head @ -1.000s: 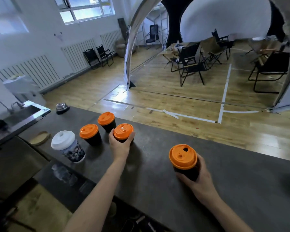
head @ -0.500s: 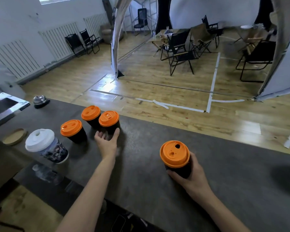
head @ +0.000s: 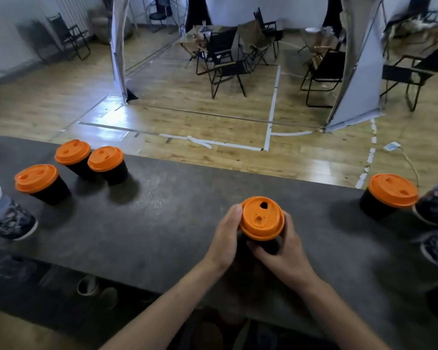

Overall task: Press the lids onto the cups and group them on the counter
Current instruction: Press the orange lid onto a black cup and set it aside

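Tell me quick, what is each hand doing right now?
Left hand: closed, fingers round the orange-lidded cup.
Right hand: closed, gripping the same cup.

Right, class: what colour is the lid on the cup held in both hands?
The lid is orange, on a black cup; head view shows it best.

Both your forearms [head: 167, 301] show bare up to the wrists, long and slim. Your left grip [head: 224, 237] and right grip [head: 285, 252] are bare as well, uncovered across knuckles, thumbs and fingers.
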`<state>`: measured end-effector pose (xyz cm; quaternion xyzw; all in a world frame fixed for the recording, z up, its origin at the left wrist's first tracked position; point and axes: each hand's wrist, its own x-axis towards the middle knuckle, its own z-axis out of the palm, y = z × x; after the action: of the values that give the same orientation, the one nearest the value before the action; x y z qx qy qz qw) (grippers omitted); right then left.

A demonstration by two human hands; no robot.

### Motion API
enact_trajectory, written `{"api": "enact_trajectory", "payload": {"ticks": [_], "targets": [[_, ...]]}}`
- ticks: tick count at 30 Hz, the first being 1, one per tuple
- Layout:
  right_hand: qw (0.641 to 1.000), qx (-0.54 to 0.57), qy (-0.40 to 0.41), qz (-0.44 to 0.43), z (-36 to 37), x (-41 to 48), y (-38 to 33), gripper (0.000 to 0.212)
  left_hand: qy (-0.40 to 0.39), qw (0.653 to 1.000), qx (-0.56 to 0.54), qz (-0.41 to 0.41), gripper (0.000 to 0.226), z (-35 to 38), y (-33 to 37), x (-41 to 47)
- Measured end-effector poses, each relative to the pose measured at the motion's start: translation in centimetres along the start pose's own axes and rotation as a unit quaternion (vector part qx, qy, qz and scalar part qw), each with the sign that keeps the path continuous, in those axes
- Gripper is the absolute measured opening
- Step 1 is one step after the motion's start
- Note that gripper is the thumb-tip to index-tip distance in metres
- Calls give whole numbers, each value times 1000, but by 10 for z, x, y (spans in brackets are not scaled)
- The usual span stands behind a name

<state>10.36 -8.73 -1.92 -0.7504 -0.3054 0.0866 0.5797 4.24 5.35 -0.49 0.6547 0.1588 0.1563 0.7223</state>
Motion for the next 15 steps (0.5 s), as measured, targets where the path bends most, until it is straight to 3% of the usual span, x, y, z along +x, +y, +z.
{"api": "enact_trajectory", "payload": {"ticks": [7, 11, 15], "targets": [[999, 4, 27, 29, -21, -15, 11, 72, -22, 1000, -9, -12, 45, 32, -11, 4], [1000, 12, 17, 10, -19, -16, 12, 82, 8, 1000, 6, 17, 52, 33, -18, -1], [1000, 3, 30, 0, -20, -15, 16, 81, -25, 999, -11, 18, 52, 33, -16, 4]]}}
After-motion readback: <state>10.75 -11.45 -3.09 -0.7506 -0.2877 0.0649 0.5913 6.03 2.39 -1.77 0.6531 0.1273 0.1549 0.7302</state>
